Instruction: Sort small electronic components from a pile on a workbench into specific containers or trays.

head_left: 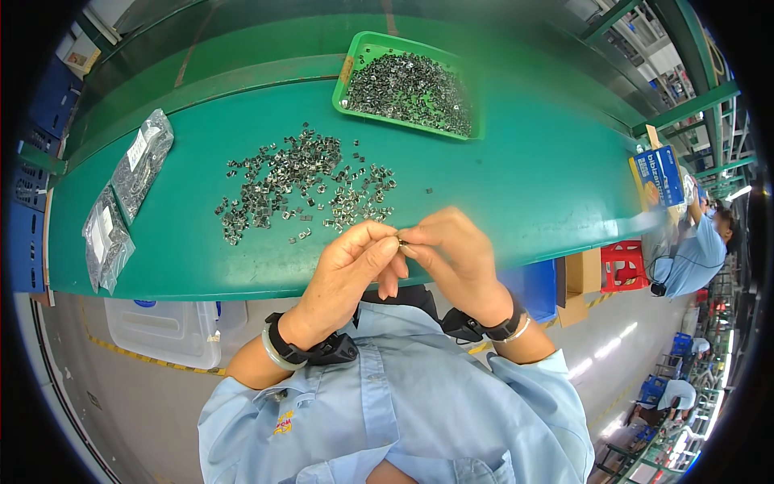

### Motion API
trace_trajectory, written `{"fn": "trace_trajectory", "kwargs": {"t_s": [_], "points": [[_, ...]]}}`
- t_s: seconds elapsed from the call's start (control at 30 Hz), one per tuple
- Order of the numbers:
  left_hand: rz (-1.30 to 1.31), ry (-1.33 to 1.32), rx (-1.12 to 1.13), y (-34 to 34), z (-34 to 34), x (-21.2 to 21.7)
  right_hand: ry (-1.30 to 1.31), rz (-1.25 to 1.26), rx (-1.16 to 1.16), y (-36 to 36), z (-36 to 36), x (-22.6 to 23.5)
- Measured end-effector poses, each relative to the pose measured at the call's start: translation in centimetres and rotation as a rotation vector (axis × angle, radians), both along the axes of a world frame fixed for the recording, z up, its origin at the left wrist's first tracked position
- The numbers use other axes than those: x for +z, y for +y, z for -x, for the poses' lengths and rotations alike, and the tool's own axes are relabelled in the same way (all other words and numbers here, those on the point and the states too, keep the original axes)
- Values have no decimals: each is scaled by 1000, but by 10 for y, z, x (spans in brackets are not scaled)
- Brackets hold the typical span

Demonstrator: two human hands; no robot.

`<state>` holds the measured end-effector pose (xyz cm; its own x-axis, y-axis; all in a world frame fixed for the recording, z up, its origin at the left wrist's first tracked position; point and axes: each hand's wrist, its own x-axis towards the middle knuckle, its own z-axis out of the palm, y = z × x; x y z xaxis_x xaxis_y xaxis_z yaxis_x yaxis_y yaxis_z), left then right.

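Green table [516, 185], both hands' fingers [385, 242] pinching clip [401, 240].

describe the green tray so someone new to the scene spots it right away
On the long teal-green workbench, look to the far edge, beyond the person's hands and right of the loose pile of small metal clips. The green tray sits there, a bright green rectangular bin heaped with the same clips, the bench's only rimmed container.

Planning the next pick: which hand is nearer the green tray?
Right. The right hand sits below the green tray, while the left hand lies farther down-left.
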<state>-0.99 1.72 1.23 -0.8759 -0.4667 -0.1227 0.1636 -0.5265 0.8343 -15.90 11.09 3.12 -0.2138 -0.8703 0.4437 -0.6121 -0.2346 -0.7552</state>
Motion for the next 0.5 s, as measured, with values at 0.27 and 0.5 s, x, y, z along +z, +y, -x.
{"fn": "trace_trajectory", "kwargs": {"t_s": [0.27,0.5], "points": [[-100,17,-28,-4,-1,-3,128,67,-17,-1,-3,-2],[-7,-11,-3,-2,-2,-6,50,62,-42,1,-5,-4]]}}
